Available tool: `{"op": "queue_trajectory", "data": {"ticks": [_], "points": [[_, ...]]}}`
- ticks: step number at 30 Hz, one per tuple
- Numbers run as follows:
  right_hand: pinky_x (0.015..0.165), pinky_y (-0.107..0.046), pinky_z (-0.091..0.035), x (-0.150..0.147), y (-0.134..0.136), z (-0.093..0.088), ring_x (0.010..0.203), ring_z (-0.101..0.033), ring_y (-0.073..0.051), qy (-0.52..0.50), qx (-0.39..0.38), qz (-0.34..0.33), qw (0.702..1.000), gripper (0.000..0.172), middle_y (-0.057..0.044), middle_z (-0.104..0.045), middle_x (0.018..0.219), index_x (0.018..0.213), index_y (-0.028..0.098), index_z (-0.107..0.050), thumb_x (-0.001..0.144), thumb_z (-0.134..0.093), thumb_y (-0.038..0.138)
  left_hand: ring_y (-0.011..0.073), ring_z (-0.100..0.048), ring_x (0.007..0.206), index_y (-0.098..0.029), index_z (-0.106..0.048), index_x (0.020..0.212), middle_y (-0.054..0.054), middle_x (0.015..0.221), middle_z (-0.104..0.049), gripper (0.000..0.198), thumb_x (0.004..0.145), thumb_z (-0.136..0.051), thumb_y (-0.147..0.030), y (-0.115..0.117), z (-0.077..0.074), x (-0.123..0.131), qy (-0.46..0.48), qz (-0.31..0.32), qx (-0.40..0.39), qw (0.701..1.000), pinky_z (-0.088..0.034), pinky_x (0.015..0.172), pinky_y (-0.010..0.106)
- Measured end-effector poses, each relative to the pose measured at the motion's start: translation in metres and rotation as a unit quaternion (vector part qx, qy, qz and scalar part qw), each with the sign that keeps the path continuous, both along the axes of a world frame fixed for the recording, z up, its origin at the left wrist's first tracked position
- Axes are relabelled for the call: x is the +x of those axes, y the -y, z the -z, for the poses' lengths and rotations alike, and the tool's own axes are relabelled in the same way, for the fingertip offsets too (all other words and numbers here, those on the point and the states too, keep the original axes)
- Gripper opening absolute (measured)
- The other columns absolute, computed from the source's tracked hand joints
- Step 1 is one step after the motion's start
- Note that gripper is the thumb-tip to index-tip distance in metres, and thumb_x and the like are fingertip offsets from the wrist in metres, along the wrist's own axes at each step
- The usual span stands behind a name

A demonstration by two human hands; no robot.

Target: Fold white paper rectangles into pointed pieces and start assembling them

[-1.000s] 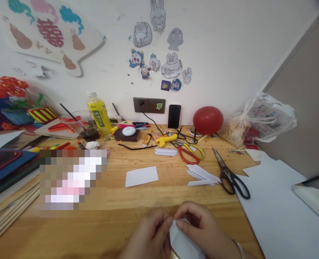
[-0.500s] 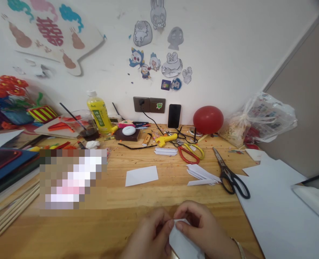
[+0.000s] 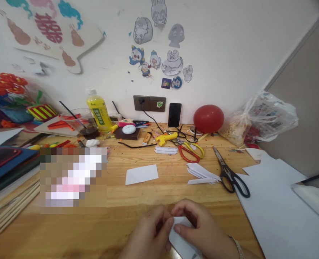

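Low in the head view, a small piece of white paper (image 3: 181, 240) is pinched between both hands near the table's front edge. My left hand (image 3: 153, 230) grips its upper left edge between thumb and fingers. My right hand (image 3: 198, 226) has its thumb flat on the paper's face, with the fingers curled behind. Beyond the hands lies a single white paper rectangle (image 3: 142, 175). To its right is a loose pile of folded paper strips (image 3: 201, 173), beside black-handled scissors (image 3: 231, 176).
Large white sheets (image 3: 286, 201) cover the table's right side. Farther back are a stack of folded paper (image 3: 166, 150), red-and-yellow scissors (image 3: 190, 153), a yellow glue gun (image 3: 167, 138), a red balloon (image 3: 208, 118) and a drink bottle (image 3: 98, 111). Wooden sticks (image 3: 16, 212) lie at left.
Both hands keep their hold on the paper. My right thumb has shifted slightly left and down across it, and the fingers have moved a little. The things on the table stay put.
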State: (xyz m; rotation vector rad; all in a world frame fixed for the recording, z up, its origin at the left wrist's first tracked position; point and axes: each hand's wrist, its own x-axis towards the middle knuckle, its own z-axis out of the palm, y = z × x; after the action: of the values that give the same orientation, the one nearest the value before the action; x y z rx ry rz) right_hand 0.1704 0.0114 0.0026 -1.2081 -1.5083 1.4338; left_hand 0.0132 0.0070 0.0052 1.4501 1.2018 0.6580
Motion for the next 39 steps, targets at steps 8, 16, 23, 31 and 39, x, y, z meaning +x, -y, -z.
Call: {"op": "queue_trajectory", "data": {"ticks": [8,16,23,31,39], "points": [[0.06,-0.023,-0.044,-0.001,0.001,0.002,0.063,-0.053,-0.013,0.006,0.016,-0.014,1.0,0.008,0.003,-0.054,0.065,0.073,0.019,-0.056,0.067,-0.061,0.018,0.0138,-0.046,0.053,-0.021,-0.045,0.061,-0.004,0.054,-0.045,0.019,0.078,-0.047,-0.03,-0.002,-0.005,0.0,-0.046,0.02,0.005,0.999,-0.033,0.051,0.023],[0.053,-0.02,-0.04,0.007,0.001,-0.003,0.057,-0.05,-0.011,0.026,0.056,-0.068,0.996,0.008,0.003,-0.053,0.062,0.074,0.019,-0.056,0.076,-0.058,0.027,0.0131,-0.048,0.054,-0.02,-0.045,0.058,-0.002,0.053,-0.051,0.028,0.083,-0.047,-0.031,0.0,-0.004,-0.005,-0.031,0.064,0.028,0.997,-0.034,0.051,0.022],[0.049,-0.019,-0.034,0.016,-0.006,-0.005,0.053,-0.044,-0.01,0.001,0.02,-0.077,0.997,0.022,0.005,-0.05,0.061,0.088,0.019,-0.055,0.079,-0.058,0.038,0.0135,-0.048,0.048,-0.02,-0.047,0.06,-0.002,0.05,-0.051,0.03,0.081,-0.046,-0.041,-0.001,-0.005,-0.006,-0.002,0.046,-0.017,0.999,-0.033,0.046,0.022],[0.05,-0.019,-0.036,0.017,-0.007,-0.007,0.053,-0.045,-0.01,0.071,0.073,-0.059,0.993,0.007,0.005,-0.051,0.059,0.079,0.02,-0.054,0.077,-0.058,0.026,0.011,-0.04,0.046,-0.02,-0.047,0.056,-0.005,0.049,-0.044,0.029,0.08,-0.05,-0.035,0.001,-0.009,-0.006,-0.048,0.023,0.017,0.998,-0.027,0.045,0.021],[0.071,-0.029,-0.044,0.037,-0.015,-0.017,0.079,-0.058,-0.019,0.206,0.207,0.043,0.955,0.012,-0.004,-0.064,0.083,0.085,0.02,-0.059,0.087,-0.048,0.024,0.0159,-0.05,0.053,-0.021,-0.042,0.054,0.0,0.055,-0.052,0.032,0.085,-0.043,-0.029,-0.006,-0.01,-0.018,-0.234,-0.031,0.153,0.96,-0.031,0.052,0.025]]}}
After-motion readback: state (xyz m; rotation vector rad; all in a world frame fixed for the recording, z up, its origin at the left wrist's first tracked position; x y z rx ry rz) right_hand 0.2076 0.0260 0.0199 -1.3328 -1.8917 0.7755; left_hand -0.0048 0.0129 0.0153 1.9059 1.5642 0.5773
